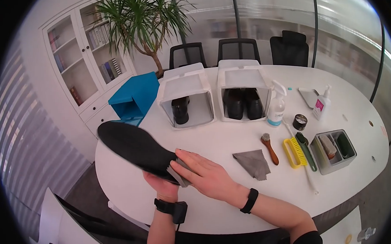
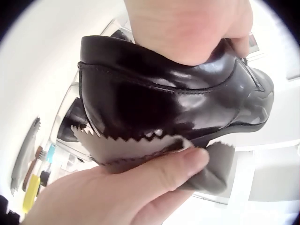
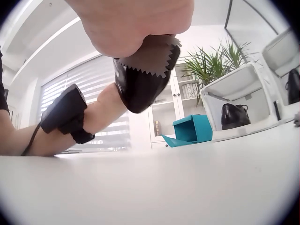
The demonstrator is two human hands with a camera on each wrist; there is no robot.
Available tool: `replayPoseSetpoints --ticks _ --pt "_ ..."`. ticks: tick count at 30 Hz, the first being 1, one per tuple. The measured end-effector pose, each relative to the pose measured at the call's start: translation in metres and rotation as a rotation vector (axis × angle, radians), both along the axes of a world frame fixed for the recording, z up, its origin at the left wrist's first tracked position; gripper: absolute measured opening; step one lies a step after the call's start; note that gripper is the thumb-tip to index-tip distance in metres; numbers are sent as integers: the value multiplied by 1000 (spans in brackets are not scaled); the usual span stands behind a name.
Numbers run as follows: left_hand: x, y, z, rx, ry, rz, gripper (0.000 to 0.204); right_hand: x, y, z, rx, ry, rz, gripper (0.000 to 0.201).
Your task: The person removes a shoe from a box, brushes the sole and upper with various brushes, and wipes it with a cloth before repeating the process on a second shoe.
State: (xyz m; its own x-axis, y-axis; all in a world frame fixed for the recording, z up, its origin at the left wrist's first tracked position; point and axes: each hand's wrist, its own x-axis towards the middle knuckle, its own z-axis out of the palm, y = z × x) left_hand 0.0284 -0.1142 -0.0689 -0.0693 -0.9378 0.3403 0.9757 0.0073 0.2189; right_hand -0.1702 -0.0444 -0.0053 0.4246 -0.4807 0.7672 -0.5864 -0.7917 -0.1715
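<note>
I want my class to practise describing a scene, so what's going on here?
A person holds a black shoe up over the table, its sole towards the head camera. The left hand grips it, while the right hand presses a grey cloth against the heel end. A second cloth lies on the table near the brushes. Behind, one box holds a single shoe and the other a pair.

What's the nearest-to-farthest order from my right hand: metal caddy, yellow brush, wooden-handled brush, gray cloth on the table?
Head view, from your right hand:
1. Gray cloth, right side
2. Wooden-handled brush, beyond it
3. Yellow brush, further right
4. Metal caddy, far right
</note>
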Motion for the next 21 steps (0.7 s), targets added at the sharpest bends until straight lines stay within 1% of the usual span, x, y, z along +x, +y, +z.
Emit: replayPoseSetpoints --ticks 1,2,3,4,5,6,7,8,9,11,12,13,15,16,17,19,20,21 --pt "5 -3 -3 -34 -25 36 56 -3 -2 0 -49 21 29 67" --pt "3 6 4 18 -57 95 57 -6 -5 -1 -46 12 23 67" --pt "5 5 0 23 -64 92 57 -11 -9 -2 -71 28 65 68" --pt "9 1 -8 0 -177 263 59 -15 -11 -5 -97 44 108 68" --pt "15 -3 -14 -28 -290 434 61 -16 -12 -7 -94 37 106 68" --pt "22 -5 -22 -28 -294 433 61 -18 -13 -9 140 -50 106 68" --pt "31 -7 -30 14 -183 284 63 -19 -15 -10 373 -135 107 68" --pt "36 -9 -35 54 -73 135 65 -17 -17 -16 404 -402 129 53" --pt "34 -11 -37 53 -75 134 65 -20 -24 -22 403 -404 128 53" --pt "28 -9 -44 -31 -277 355 66 -31 -38 -32 1136 -933 461 39" --pt "20 0 -25 4 0 94 65 -32 -30 -20 1255 -980 440 40" --pt "18 0 -20 5 7 102 65 -30 -27 -17 1261 -969 441 40" --pt "18 1 -17 110 -62 204 65 -25 -19 -14 1475 -956 427 39" --pt "19 0 -14 60 -26 149 62 -27 -15 -8 1619 -945 447 38" --pt "17 -1 -6 59 -28 153 62 -23 -14 -9 1620 -943 452 38" --pt "11 -2 14 80 74 224 56 -7 -9 -15 1627 -1065 503 40" --pt "9 -1 20 59 78 229 56 -1 -8 -20 1593 -1109 541 39" --pt "4 2 26 59 80 229 56 3 -7 -24 1594 -1107 539 39"
